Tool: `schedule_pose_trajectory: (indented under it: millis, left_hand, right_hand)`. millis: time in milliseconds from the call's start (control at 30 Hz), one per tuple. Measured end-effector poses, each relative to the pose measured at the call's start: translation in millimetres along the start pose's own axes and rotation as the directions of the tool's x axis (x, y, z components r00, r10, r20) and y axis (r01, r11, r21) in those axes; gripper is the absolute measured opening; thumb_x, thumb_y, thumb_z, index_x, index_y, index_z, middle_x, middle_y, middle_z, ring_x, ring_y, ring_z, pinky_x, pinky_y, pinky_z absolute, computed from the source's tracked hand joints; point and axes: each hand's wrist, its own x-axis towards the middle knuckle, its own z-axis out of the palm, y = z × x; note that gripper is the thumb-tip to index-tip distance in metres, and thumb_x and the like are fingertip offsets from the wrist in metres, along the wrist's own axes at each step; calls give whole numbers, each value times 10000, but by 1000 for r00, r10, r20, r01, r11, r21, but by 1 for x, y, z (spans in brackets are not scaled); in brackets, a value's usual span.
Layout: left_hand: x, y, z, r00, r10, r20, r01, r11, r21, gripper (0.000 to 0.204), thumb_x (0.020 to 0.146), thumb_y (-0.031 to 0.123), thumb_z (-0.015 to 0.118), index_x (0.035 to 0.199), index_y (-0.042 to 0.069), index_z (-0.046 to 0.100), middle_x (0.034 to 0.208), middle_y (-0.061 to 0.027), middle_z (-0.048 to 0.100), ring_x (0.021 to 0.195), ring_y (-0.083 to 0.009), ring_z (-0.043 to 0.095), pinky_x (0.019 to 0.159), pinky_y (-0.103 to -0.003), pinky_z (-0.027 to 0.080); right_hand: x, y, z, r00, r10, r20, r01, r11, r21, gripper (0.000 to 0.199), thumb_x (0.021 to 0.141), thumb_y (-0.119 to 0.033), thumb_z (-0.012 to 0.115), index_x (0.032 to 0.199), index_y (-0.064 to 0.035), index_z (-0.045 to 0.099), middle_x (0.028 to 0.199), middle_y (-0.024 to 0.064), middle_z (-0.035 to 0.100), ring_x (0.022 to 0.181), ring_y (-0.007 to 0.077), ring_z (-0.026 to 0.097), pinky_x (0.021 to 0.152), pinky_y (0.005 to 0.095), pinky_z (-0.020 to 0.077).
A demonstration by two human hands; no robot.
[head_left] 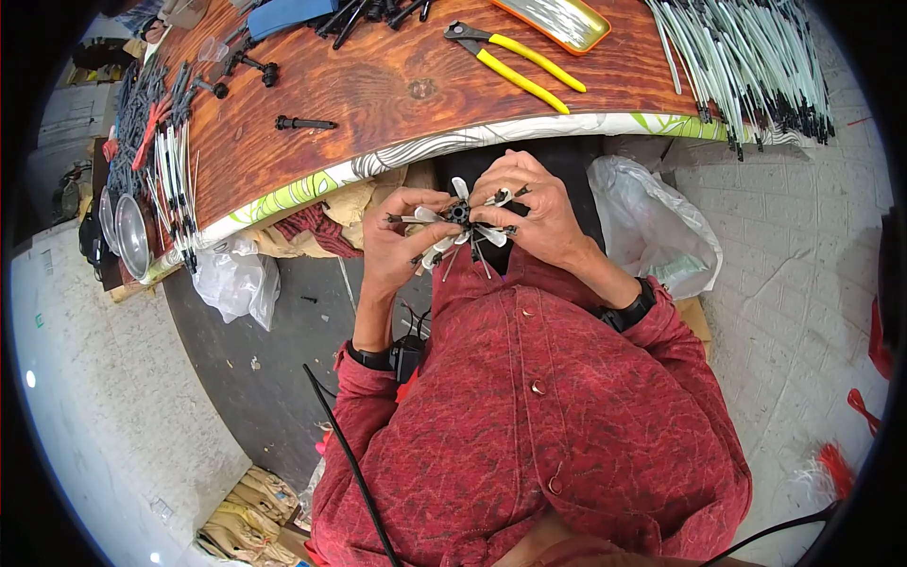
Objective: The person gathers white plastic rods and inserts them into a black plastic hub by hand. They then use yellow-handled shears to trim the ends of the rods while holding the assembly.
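Just past the table's near edge, over my lap, both hands hold a small black round hub (pixel 458 214) with white petal-shaped pieces and thin rods radiating from it. On its left side, my left hand (pixel 392 236) is closed, thumb and fingers pinching the pieces near the hub. My right hand (pixel 545 219) grips the other side, its thumb against the white pieces and its fingers curled over behind. Several rods with black ends stick out between the hands. The fingers hide part of the piece.
Yellow-handled pliers (pixel 520 79) lie on the wooden table (pixel 378 104), near an orange-rimmed tray (pixel 593 45). A black stem (pixel 305 124) lies left of them. Pale rods (pixel 746 61) pile at the far right, white rods (pixel 173 170) at the left. A plastic bag (pixel 657 227) hangs at right.
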Motion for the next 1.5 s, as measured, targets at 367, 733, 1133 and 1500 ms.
schedule_pose_trajectory:
  millis: [367,733,1133,1500]
  left_hand:
    - [6,1,2,1000,-4,-3,4,999,-39,409,724,-89,796,1098,-34,641,1089,-121,686,986,-174,663,866,-296,538]
    - [5,-2,3,998,-53,-29,51,995,-85,470,735,-111,773,1169,-38,609,1107,-126,676,1049,-196,661,908,-313,547]
    - [0,-6,2,1000,-3,6,3,998,-63,484,726,-112,782,1172,-48,606,1136,-130,661,1016,-189,658,887,-314,548]
    - [2,6,14,992,128,8,-129,986,108,503,659,-1,869,1119,19,666,1097,-81,635,917,-129,639,807,-257,526]
  right_hand:
    - [2,-3,1,993,114,20,-114,994,-4,100,768,-62,776,861,-45,744,884,24,694,898,202,610,871,340,464]
    - [0,2,5,997,76,8,-76,996,51,166,769,-56,781,935,-52,771,863,35,693,924,201,605,852,336,476]
    - [0,-4,-1,997,30,70,-32,999,26,215,730,-70,818,932,-74,746,899,33,680,985,213,589,875,349,472]
    - [-6,-14,-11,982,-35,183,64,986,-155,305,684,-122,841,971,-96,741,927,23,693,1006,218,589,966,410,448]
